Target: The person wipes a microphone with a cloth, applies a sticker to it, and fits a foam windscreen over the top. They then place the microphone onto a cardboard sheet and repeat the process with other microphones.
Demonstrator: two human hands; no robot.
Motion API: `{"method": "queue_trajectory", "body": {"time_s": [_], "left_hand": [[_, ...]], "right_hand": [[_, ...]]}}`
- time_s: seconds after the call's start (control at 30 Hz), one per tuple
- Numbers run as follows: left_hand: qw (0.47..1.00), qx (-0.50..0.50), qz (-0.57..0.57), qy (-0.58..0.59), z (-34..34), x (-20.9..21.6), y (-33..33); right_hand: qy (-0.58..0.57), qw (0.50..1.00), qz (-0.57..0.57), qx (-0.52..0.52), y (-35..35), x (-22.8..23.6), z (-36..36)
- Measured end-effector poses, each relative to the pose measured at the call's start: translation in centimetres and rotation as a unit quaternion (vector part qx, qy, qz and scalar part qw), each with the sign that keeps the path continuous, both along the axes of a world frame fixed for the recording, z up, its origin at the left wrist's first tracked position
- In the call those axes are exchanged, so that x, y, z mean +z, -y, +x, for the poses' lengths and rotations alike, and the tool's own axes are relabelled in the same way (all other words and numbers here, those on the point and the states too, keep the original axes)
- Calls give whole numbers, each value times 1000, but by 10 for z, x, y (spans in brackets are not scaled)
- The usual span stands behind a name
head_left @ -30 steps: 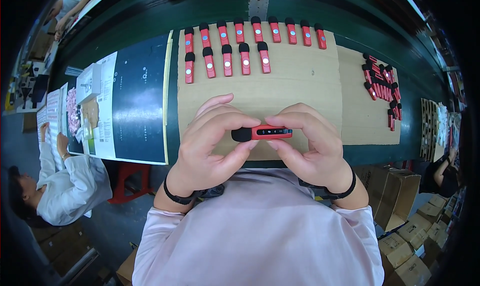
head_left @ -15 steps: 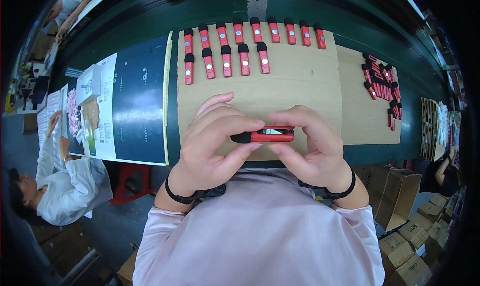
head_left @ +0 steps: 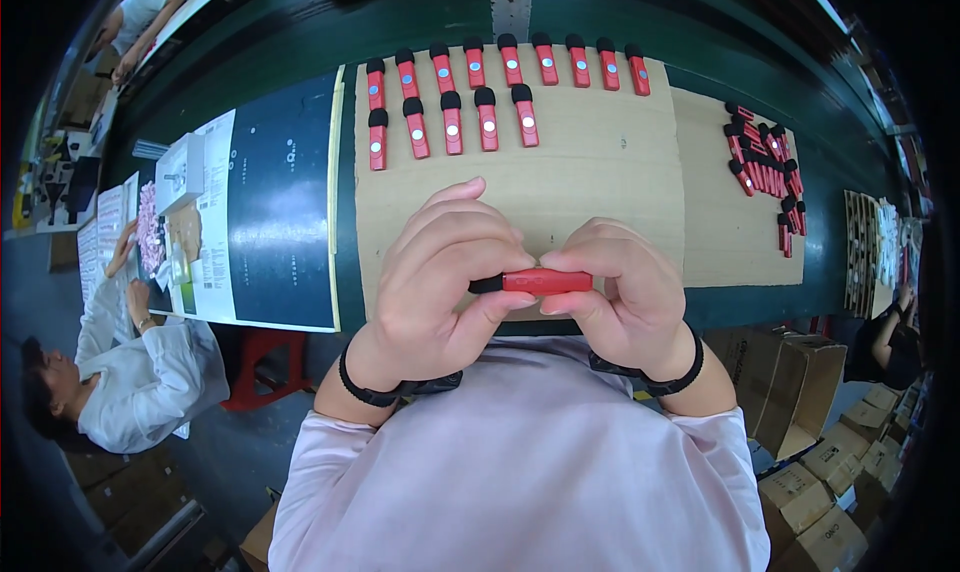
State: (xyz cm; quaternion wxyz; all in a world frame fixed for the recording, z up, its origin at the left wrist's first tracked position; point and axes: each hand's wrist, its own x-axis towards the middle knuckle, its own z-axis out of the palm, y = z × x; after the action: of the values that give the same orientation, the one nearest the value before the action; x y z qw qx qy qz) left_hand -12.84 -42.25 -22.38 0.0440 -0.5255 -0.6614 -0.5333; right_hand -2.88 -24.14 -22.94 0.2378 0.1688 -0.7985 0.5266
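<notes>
A small red microphone [head_left: 551, 281] with a black foam tip lies level between my two hands, above the near part of the cardboard sheet [head_left: 600, 187]. My left hand [head_left: 425, 287] pinches it at the foam end, thumb below and fingers above. At the red end, the thumb and fingertips of my right hand [head_left: 632, 290] are closed on the body. A plain red side faces up. Beyond my hands stand two rows of similar microphones [head_left: 452, 127], foam ends pointing away, most showing a pale round spot.
More red microphones [head_left: 765, 162] lie in a loose cluster on a second cardboard piece [head_left: 730, 222] to the right. A blue-black board [head_left: 285, 202] covers the table at left. A co-worker in white [head_left: 150, 372] sits there. Cardboard boxes [head_left: 790, 392] stand at lower right.
The microphone has been turned about its length: its side with a shiny dark window faced up before, and now a plain red side does. My right fingers have closed in on the body.
</notes>
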Motion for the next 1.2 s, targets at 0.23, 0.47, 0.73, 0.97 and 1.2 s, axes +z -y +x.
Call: {"method": "queue_trajectory", "body": {"time_s": [0.23, 0.47, 0.73, 0.97, 1.2], "left_hand": [[998, -46, -4, 48, -3, 4, 2], [997, -9, -60, 55, -4, 6, 7], [997, 19, -75, 26, 2, 3, 3], [996, 32, -87, 8, 2, -5, 9], [987, 120, -94, 60, -13, -23, 52]], "right_hand": [[-61, 998, -1, -16, 4, -3, -2], [-55, 998, -36, -16, 6, -6, -6], [-8, 996, -83, -14, 8, 3, 0], [-8, 999, 49, -8, 4, 10, -4], [100, 988, 108, -55, -23, 22, -17]]}}
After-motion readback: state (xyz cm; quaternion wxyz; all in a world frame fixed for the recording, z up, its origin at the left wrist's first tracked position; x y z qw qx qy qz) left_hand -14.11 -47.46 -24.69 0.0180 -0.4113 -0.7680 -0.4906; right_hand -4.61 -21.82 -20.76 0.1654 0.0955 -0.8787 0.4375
